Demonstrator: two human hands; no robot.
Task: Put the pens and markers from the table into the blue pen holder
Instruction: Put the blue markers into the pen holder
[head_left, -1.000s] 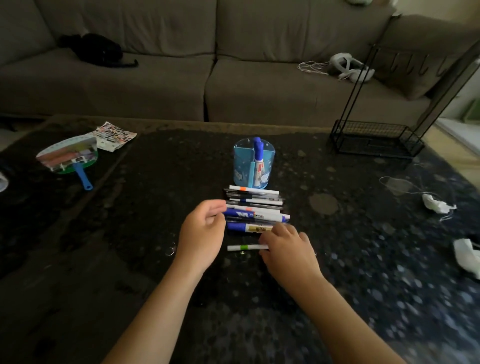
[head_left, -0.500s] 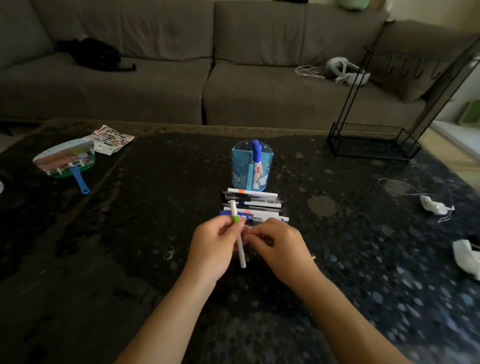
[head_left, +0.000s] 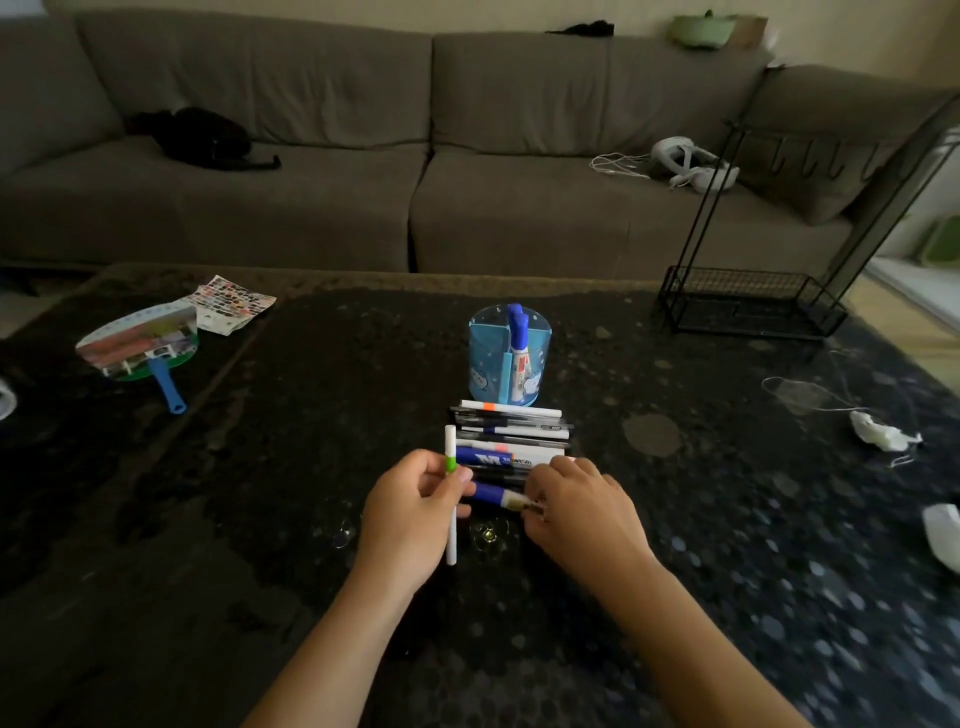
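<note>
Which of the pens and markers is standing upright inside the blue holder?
The blue-capped marker in the holder; the others lie on the table or are in the hands.

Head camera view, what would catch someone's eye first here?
The two hands at centre: the left hand holds a white pen with a green band upright, the right hand grips a blue marker lying on the table. Just beyond, a row of pens lies before the blue pen holder.

I see a dark speckled table (head_left: 727, 545). The blue pen holder (head_left: 506, 358) stands at centre, a row of pens and markers (head_left: 511, 431) just nearer. Far left lie a hand fan (head_left: 137, 345) and sticker sheet (head_left: 231, 306); far right, a wire rack (head_left: 748, 304).
</note>
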